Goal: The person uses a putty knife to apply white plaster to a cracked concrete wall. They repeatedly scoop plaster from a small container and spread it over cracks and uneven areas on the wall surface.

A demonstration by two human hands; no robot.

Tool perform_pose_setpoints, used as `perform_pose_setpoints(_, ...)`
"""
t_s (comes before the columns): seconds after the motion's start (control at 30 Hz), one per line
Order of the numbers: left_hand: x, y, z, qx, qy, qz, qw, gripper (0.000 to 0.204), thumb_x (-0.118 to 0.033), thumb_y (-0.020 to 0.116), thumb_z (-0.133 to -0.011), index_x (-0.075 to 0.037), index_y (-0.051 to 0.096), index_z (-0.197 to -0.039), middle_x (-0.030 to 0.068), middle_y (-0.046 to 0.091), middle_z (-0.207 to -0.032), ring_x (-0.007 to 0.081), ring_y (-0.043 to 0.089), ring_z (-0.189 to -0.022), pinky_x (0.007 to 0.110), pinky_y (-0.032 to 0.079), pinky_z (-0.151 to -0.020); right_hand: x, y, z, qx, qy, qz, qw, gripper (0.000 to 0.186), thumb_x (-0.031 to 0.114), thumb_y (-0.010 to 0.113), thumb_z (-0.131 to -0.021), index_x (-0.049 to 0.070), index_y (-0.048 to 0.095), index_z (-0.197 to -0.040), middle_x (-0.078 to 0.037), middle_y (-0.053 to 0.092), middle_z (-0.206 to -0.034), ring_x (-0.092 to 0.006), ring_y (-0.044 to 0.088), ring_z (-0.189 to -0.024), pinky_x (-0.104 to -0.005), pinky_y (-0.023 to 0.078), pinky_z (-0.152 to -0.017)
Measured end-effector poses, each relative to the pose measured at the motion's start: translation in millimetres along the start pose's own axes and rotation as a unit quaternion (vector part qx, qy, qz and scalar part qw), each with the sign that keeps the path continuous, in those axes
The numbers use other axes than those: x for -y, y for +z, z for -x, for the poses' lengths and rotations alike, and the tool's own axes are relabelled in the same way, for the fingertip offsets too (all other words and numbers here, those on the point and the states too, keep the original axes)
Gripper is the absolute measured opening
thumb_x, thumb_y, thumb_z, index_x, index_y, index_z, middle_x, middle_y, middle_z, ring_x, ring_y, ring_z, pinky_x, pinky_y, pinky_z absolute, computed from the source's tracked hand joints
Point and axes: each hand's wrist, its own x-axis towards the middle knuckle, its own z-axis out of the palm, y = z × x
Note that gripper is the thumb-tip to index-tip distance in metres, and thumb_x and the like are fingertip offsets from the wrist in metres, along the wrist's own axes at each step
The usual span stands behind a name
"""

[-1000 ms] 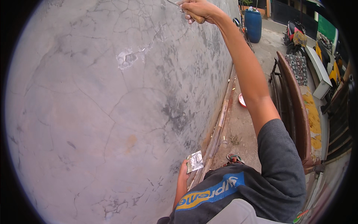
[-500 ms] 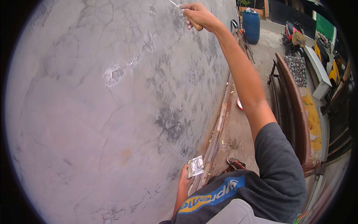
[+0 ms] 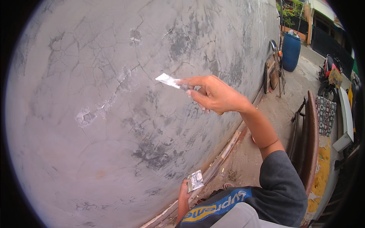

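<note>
A putty knife (image 3: 167, 80) with white filler on its blade is pinched in my right hand (image 3: 215, 94), its tip pointing left at the grey plastered wall (image 3: 114, 152). Whether the blade touches the wall I cannot tell. Cracks spread across the plaster, and a whitish filled crack (image 3: 102, 107) runs diagonally to the left of the knife. Low down beside my body, my left hand (image 3: 184, 190) grips a small flat square plate (image 3: 195, 180) smeared with white and grey filler. The knife's handle is mostly hidden inside my right hand.
Along the wall's foot runs a narrow ledge (image 3: 228, 146). Boards (image 3: 272, 74) lean on the wall farther along, near a blue barrel (image 3: 291, 52). To my right stand a brown wooden bench (image 3: 312, 140), a patterned cushion (image 3: 325, 114), a white box-like piece (image 3: 345, 121) and a motorcycle (image 3: 329, 78).
My right hand and the putty knife have come down from the upper wall toward the middle of the view. The view has shifted. My left hand still holds the plate low down.
</note>
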Motion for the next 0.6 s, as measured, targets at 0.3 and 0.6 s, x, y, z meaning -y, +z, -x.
perform_pose_setpoints(0.3, 40.5, 87.4, 10.2, -0.068, 0.022, 0.008, 0.997, 0.038, -0.024, 0.047, -0.087, 0.0, 0.058, -0.114, 0.0128, 0.068, -0.103, 0.0256, 0.067, -0.089, 0.04, 0.054, -0.083, -187.8, -39.6, 70.8, 0.086, 0.019, 0.035, 0.995, 0.038, 0.015, 0.056, -0.092, 0.005, 0.056, -0.129, -0.003, 0.052, -0.06, -0.0104, 0.048, -0.052, -0.0294, 0.04, -0.051)
perform_pose_setpoints(0.6, 21.5, 98.8, 29.5, -0.148, 0.072, 0.003, 0.986, 0.041, -0.022, 0.045, -0.086, 0.001, 0.057, -0.117, 0.0142, 0.067, -0.107, 0.0275, 0.066, -0.094, 0.04, 0.052, -0.089, -155.1, -138.9, 3.7, -0.251, -0.067, -0.058, 0.964, 0.036, 0.014, 0.058, -0.091, 0.006, 0.059, -0.126, -0.003, 0.055, -0.074, -0.0074, 0.044, -0.057, -0.0263, 0.037, -0.054)
